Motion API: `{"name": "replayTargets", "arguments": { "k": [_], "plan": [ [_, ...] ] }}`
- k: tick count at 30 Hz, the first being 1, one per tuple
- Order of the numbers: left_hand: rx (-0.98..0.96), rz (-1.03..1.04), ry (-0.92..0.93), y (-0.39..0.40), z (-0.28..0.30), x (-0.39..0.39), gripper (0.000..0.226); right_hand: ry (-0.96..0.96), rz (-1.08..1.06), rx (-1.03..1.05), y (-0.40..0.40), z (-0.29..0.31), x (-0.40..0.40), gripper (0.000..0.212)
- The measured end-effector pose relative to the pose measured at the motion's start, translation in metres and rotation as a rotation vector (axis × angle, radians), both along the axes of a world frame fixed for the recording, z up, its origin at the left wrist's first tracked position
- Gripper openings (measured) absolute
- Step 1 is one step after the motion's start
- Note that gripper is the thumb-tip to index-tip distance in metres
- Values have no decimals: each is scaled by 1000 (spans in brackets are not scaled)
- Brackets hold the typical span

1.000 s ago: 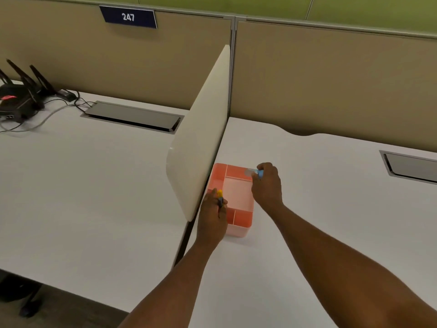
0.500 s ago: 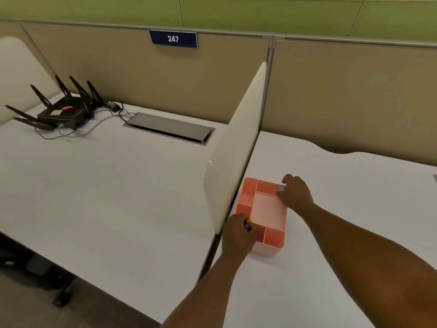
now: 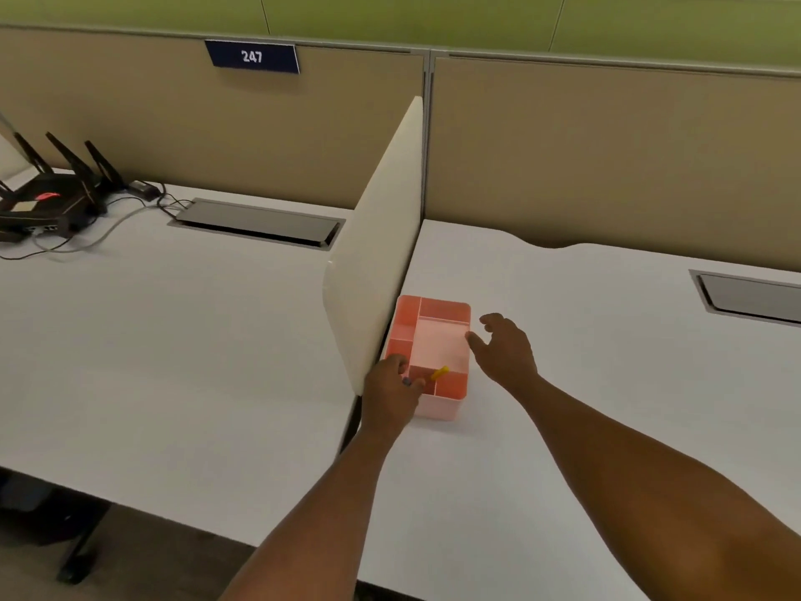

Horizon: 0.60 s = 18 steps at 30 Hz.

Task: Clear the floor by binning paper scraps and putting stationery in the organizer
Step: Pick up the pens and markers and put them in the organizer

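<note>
Organizer [image 3: 450, 401] corner hidden behind left hand [image 3: 392, 394] gripping yellow pen [image 3: 439, 373]; right hand [image 3: 505, 351] spread.

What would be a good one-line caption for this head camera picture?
Left hand drops a yellow-tipped pen into a pink desk organizer while the open right hand hovers beside it.

1 organizer [image 3: 450, 312], 1 yellow pen [image 3: 439, 373], 2 hands, 1 router [image 3: 47, 201], 2 desks.

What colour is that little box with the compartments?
The organizer is salmon pink, seen clearly in the head view.
</note>
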<state>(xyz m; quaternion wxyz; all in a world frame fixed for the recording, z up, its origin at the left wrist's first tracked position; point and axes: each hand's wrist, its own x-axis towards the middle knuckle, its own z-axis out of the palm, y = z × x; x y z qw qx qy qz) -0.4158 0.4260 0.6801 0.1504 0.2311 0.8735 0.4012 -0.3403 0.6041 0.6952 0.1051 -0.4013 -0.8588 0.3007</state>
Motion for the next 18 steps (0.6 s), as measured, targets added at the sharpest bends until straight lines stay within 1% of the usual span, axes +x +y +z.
{"name": "replayTargets", "arguments": {
  "k": [2, 3, 5, 7, 9, 10, 13, 16, 18],
  "plan": [
    [0, -2, -33, -6, 3, 8, 36, 21, -1, 6, -15, 1, 24, 43],
    [25, 1, -84, -8, 7, 14, 36, 27, -5, 8, -23, 0, 37, 42],
    [128, 37, -238, -10, 18, 26, 38, 31, -27, -1, -38, -1, 66, 40],
    [228, 126, -327, -11, 32, 39, 42, 30, -57, -20, -53, -1, 98, 39],
    [242, 168, -306, -19, 41, 53, 37, 34, -73, -14, -69, 0, 132, 39],
    [224, 160, -272, -25, 44, 61, 31, 41, -82, -7, -78, 1, 150, 39],
    [170, 97, -209, -54, 49, 103, 27, 71, -103, 10, -108, 5, 208, 39],
    [89, 1, -193, -89, 50, 165, 40, 78, -115, 1, -145, 11, 271, 40],
    [35, -88, -165, -115, 52, 216, 42, 72, -112, -5, -174, 15, 314, 41]
  ]
}}
